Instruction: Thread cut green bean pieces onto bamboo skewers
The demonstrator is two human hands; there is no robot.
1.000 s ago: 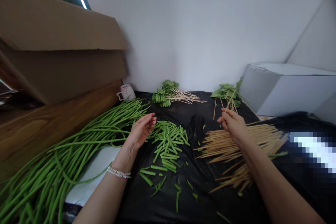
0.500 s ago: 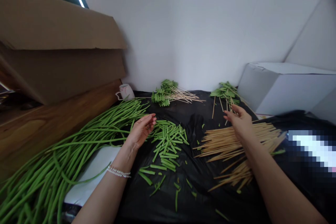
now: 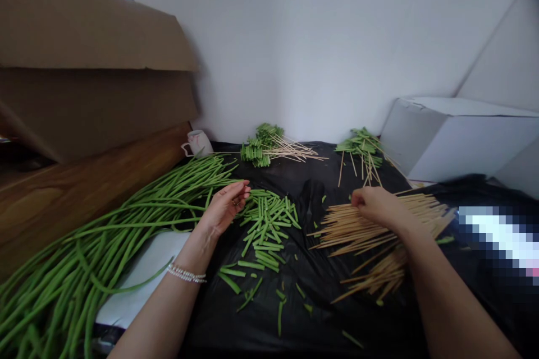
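My left hand (image 3: 225, 206) hovers beside a heap of cut green bean pieces (image 3: 273, 219), fingers curled in and thumb against them. Whether anything small is pinched there I cannot make out. On its wrist is a beaded bracelet. My right hand (image 3: 377, 206) is closed over the left part of a pile of wooden skewers (image 3: 343, 230), its fingertips turned down and hidden. Uncut long beans (image 3: 138, 216) spread along the left side. Bean pieces threaded on skewers (image 3: 256, 148) lie at the back, and another such bunch (image 3: 360, 143) lies back right.
Black plastic sheeting (image 3: 320, 314) covers the work surface, with bean scraps scattered on it. A cardboard box (image 3: 96, 39) stands at left on a wooden ledge (image 3: 96, 179). A mug (image 3: 200, 143) sits at the back left. A white box (image 3: 463, 129) stands against the right wall.
My right hand has come down from near the back-right skewered bunch onto the loose skewers, and its fingers have curled in. My left hand has stayed nearly in place.
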